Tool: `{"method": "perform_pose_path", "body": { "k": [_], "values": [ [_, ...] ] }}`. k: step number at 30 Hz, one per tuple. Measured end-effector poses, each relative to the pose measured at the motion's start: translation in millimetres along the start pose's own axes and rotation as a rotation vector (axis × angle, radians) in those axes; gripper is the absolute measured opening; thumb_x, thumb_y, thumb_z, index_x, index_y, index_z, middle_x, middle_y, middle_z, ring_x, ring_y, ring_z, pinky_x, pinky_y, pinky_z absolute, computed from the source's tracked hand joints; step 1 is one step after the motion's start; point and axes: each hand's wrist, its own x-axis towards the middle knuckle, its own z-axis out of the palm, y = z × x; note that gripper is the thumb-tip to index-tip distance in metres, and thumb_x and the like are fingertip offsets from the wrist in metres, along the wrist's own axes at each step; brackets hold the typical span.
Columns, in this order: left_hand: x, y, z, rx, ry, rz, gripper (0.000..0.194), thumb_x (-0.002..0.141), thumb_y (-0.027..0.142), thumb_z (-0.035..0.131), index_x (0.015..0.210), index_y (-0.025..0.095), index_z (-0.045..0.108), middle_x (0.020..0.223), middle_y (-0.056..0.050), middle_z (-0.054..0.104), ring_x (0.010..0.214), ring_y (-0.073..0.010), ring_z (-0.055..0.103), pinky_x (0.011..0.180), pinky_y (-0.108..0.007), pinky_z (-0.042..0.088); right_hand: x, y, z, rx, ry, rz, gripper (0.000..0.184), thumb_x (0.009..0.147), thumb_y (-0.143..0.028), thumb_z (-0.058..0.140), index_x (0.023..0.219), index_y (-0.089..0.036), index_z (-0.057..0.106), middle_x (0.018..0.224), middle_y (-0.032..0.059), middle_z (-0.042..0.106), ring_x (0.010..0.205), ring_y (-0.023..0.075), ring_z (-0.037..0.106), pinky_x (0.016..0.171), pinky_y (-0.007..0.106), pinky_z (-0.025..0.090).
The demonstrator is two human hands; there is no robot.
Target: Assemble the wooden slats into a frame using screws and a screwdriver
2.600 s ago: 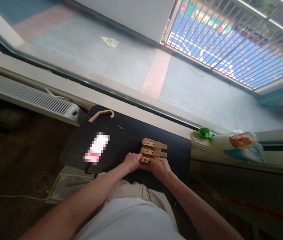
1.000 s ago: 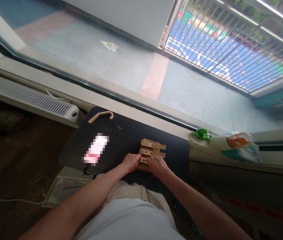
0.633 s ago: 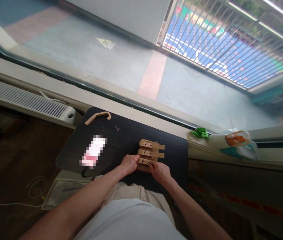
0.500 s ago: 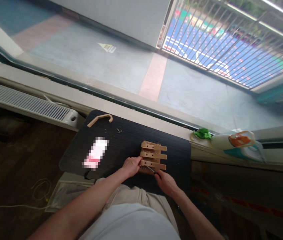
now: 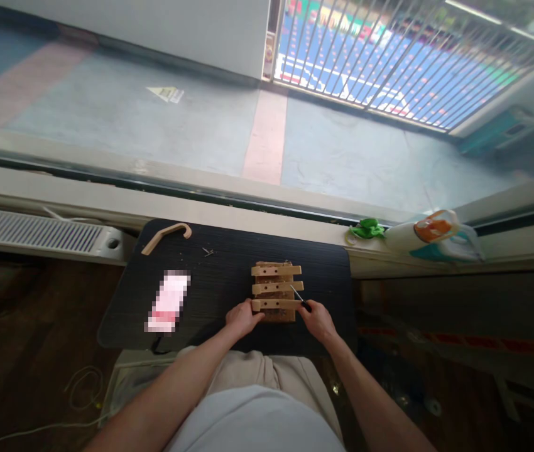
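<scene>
At three o'clock on the dark table [image 5: 222, 276], our left hand [image 5: 242, 319] is pinching the slatted wooden block [image 5: 271, 287] at its eight o'clock; our right hand [image 5: 320, 320], at four o'clock, is gripping a dark-handled tool [image 5: 299, 297], pointing it toward ten o'clock.

No lettering can be read; the pale triangular sign [image 5: 166, 94] is too blurred.

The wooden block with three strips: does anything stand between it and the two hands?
Nothing visible does. The left hand holds the wooden block at its near left corner; the right hand, by the right end of the nearest strip, holds a thin tool pointing toward the middle strip.
</scene>
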Motion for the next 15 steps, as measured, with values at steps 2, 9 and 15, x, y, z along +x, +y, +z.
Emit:
{"method": "perform_pose_path", "body": {
  "k": [2,9,15],
  "values": [
    [0,1,2.0,-0.002,0.005,-0.009,0.042,0.074,0.052,0.051,0.101,0.020,0.054,0.101,-0.009,0.067,0.096,-0.0249,0.062,0.074,-0.032,0.047,2,0,0,0.002,0.000,0.027,0.030,0.085,-0.036,0.041,0.076,-0.018,0.064,0.077,0.0047,0.067,0.071,0.0146,0.060,0.055,0.021,0.033],
    [19,3,-11.9,-0.046,0.099,-0.012,0.035,0.078,0.044,0.047,0.103,0.020,0.056,0.099,-0.009,0.067,0.090,-0.0238,0.063,0.069,-0.029,0.045,19,-18,-8,0.127,0.005,0.105,0.029,0.085,-0.034,0.041,0.085,-0.019,0.066,0.087,0.0074,0.068,0.077,0.0159,0.060,0.060,0.022,0.035],
    [37,-26,-60.8,-0.047,0.121,0.162,0.020,0.074,0.031,0.053,0.089,0.020,0.061,0.086,-0.003,0.067,0.080,-0.0172,0.062,0.067,-0.024,0.042,25,-23,-17,0.091,-0.013,0.144,0.028,0.082,-0.035,0.044,0.088,-0.020,0.067,0.091,0.0092,0.067,0.083,0.0205,0.061,0.063,0.026,0.038]
  ]
}}
